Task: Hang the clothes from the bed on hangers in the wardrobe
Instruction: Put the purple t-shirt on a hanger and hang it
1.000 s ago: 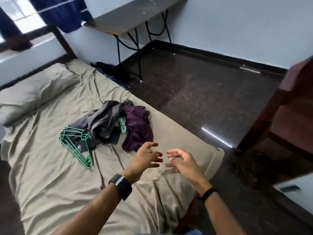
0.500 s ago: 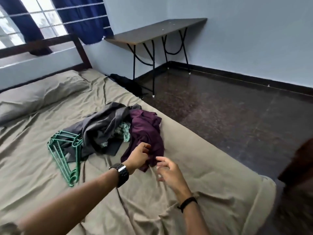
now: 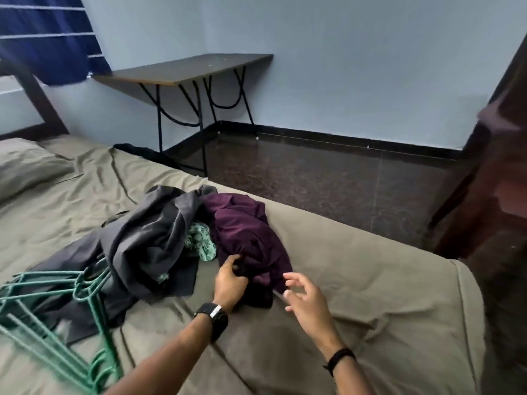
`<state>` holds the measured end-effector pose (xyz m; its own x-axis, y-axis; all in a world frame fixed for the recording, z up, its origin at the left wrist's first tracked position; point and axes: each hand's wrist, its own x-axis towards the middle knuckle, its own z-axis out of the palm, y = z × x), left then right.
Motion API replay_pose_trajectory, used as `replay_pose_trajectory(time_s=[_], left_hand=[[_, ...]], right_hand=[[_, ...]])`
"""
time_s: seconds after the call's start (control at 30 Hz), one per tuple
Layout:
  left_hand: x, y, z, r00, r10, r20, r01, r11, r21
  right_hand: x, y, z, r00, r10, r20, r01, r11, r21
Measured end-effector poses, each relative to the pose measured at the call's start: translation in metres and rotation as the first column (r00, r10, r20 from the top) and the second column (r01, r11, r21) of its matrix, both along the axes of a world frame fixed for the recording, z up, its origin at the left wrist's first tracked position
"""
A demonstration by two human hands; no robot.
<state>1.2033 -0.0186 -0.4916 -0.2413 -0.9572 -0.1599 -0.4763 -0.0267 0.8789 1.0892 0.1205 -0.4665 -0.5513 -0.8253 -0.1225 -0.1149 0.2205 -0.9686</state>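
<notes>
While the clothes lie heaped mid-bed, none is yet on a hanger; findings run left to right.

Hangers (image 3: pixel 61 317): green bundle at near left on the bed sheet (image 3: pixel 356 280), hooks toward the pile, partly under the grey cloth; judged set there for ready reach.

Grey garment (image 3: pixel 148 238): crumpled, draped over the hangers' far ends; likely to snag when a hanger is drawn out.

Patterned green cloth (image 3: pixel 199 243): small piece wedged between grey and purple.

Left hand (image 3: pixel 229 283): fingers curled into the near edge of the purple garment (image 3: pixel 245 232), gripping a fold; judged the start of lifting it.

Right hand (image 3: pixel 306 300): just right of the purple hem, fingers spread and loose, holding nothing; probably coming to take a second hold.

Bed edge: runs far left to near right; bare sheet right of the pile gives room for spreading.

Floor (image 3: pixel 328 181): open dark tiles beyond the edge.

Wooden furniture (image 3: pixel 490 181): far right, blurred; whether it is the wardrobe cannot be told.
</notes>
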Motion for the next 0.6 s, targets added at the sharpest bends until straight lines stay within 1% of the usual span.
replay_pose_trajectory(time_s=[0.03,0.1,0.17,0.2,0.23,0.3,0.33,0.37,0.4,0.47,0.53,0.6], left_hand=[[0.001,0.002,0.002,0.995,0.013,-0.094,-0.007,0.998,0.064],[0.001,0.015,0.007,0.964,0.008,-0.266,0.042,0.983,0.18],[0.0,0.037,0.008,0.921,-0.065,-0.384,0.171,0.953,0.25],[0.001,0.051,0.007,0.896,-0.122,-0.426,0.253,0.93,0.266],[0.003,0.064,0.005,0.871,-0.186,-0.454,0.332,0.905,0.265],[0.012,0.085,-0.003,0.84,-0.294,-0.456,0.441,0.859,0.259],[0.016,0.092,-0.006,0.837,-0.323,-0.442,0.468,0.841,0.272],[0.023,0.096,-0.009,0.834,-0.323,-0.446,0.48,0.824,0.301],[0.028,0.097,-0.01,0.835,-0.301,-0.461,0.477,0.814,0.332],[0.034,0.093,-0.01,0.859,-0.202,-0.471,0.402,0.835,0.376],[0.034,0.087,-0.01,0.866,-0.022,-0.5,0.271,0.86,0.432],[0.03,0.077,-0.009,0.832,0.152,-0.533,0.124,0.887,0.445]], right_hand=[[0.002,-0.006,0.0,0.998,-0.037,-0.041,0.037,0.999,-0.003],[0.007,-0.021,0.006,0.984,-0.09,-0.151,0.086,0.996,-0.034],[0.013,-0.036,0.014,0.955,-0.112,-0.273,0.098,0.993,-0.062],[0.018,-0.043,0.018,0.936,-0.097,-0.337,0.092,0.995,-0.031],[0.021,-0.047,0.02,0.911,-0.059,-0.408,0.088,0.995,0.052],[0.024,-0.047,0.019,0.817,0.103,-0.568,0.096,0.946,0.31],[0.022,-0.044,0.017,0.775,0.185,-0.604,0.093,0.912,0.399],[0.021,-0.038,0.013,0.762,0.239,-0.602,0.07,0.893,0.444],[0.017,-0.032,0.011,0.767,0.259,-0.587,0.042,0.893,0.448],[0.009,-0.019,0.011,0.79,0.252,-0.559,0.0,0.911,0.411],[0.001,-0.008,0.014,0.818,0.257,-0.514,-0.045,0.92,0.389],[-0.005,0.003,0.019,0.847,0.273,-0.455,-0.09,0.919,0.385]])
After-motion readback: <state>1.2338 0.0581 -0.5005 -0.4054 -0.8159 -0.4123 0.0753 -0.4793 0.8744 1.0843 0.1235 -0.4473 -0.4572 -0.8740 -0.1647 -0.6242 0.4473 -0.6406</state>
